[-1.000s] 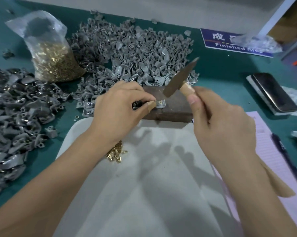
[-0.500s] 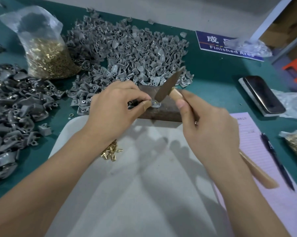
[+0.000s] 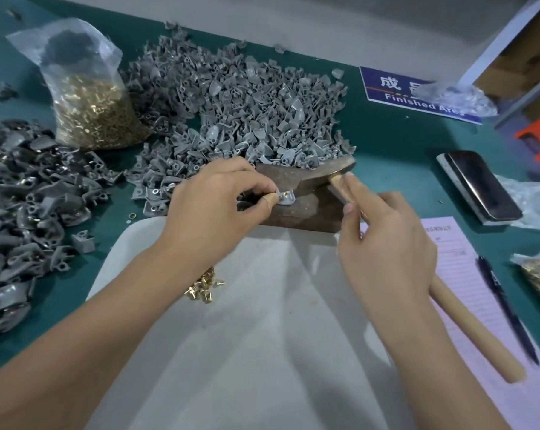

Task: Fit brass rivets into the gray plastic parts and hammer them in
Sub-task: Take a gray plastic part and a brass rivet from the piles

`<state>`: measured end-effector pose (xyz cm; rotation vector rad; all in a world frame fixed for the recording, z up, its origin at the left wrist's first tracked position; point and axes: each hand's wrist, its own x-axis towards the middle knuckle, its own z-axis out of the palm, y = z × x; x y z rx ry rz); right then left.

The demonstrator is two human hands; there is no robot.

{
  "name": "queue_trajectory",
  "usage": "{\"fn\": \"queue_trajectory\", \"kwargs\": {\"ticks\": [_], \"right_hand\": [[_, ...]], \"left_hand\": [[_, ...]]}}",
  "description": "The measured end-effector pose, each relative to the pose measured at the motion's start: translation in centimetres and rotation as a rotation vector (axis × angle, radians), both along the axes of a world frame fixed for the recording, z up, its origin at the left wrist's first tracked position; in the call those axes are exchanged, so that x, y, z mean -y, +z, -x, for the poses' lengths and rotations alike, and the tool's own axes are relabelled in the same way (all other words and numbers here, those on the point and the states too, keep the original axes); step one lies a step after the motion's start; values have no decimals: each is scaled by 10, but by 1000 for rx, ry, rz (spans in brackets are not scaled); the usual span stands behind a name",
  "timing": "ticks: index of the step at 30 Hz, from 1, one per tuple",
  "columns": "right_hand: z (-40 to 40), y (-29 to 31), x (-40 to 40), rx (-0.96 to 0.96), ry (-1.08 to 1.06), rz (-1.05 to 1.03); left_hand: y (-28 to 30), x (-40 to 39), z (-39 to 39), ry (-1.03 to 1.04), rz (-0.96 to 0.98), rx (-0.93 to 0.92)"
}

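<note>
Frame centre: left hand (image 3: 214, 209) pinches gray part (image 3: 285, 198) steady on block (image 3: 306, 209); right hand (image 3: 386, 243) grips hammer (image 3: 340, 178) striking it.

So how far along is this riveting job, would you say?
Probably early to midway. The darker pile at the left shows brass glints, so it may be finished pieces. In hand: the left hand pinches one gray part on the metal block while the right hand holds the hammer on it. Left: the big gray heap and a full rivet bag.
</note>
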<state>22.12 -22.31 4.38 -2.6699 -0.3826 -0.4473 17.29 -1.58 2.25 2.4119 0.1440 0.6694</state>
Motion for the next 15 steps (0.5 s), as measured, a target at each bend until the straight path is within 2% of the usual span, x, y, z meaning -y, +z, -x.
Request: {"fn": "queue_trajectory", "kwargs": {"ticks": [3, 7, 10, 15], "right_hand": [[1, -4, 0, -7, 20, 25], [-2, -6, 1, -14, 37, 25], [-3, -4, -1, 42, 39, 22], [-4, 8, -12, 204, 300, -223]], "left_hand": [[-3, 1, -1, -18, 45, -4], [-4, 1, -4, -66, 251, -7], [-2, -2, -3, -63, 310, -18], [9, -3, 7, -60, 343, -5]]}}
